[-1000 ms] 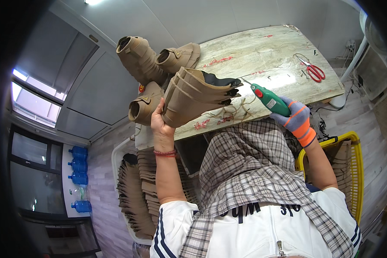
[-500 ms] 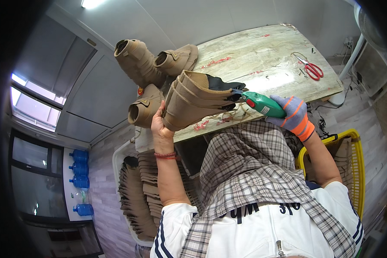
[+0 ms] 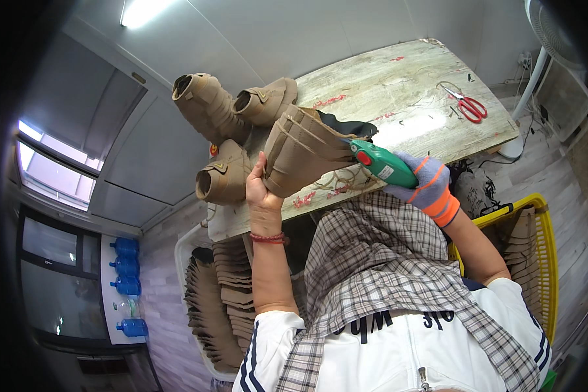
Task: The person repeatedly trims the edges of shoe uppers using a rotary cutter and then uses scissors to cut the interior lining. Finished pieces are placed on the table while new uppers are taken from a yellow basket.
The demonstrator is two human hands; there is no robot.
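My bare left hand (image 3: pixel 264 188) grips a nested stack of brown shoe uppers (image 3: pixel 305 149) from its left side, thumb up. Out of the stack's right end pokes black lining (image 3: pixel 343 125). My right hand (image 3: pixel 430 185), in a grey and orange glove, is wrapped round a green handheld electric cutter (image 3: pixel 391 167) with a red button. The cutter's nose meets the right edge of the uppers, which hides its blades. Just behind my left hand lie more nested brown uppers: one tall stack (image 3: pixel 210 108), one at the back (image 3: pixel 264 102) and one in front (image 3: pixel 223 175).
The worn, pale table (image 3: pixel 366 85) carries red-handled scissors (image 3: pixel 467 104) and thread scraps. Below left, a white basket (image 3: pixel 183 261) holds rows of brown pieces. A yellow basket (image 3: pixel 547 261) stands at right. A fan (image 3: pixel 550 32) is at the far right, blue water bottles (image 3: pixel 125 266) at left.
My left hand has shifted the stack a little to the right. My right hand has moved left with the cutter, whose nose is now closer in against the uppers. Less black lining shows.
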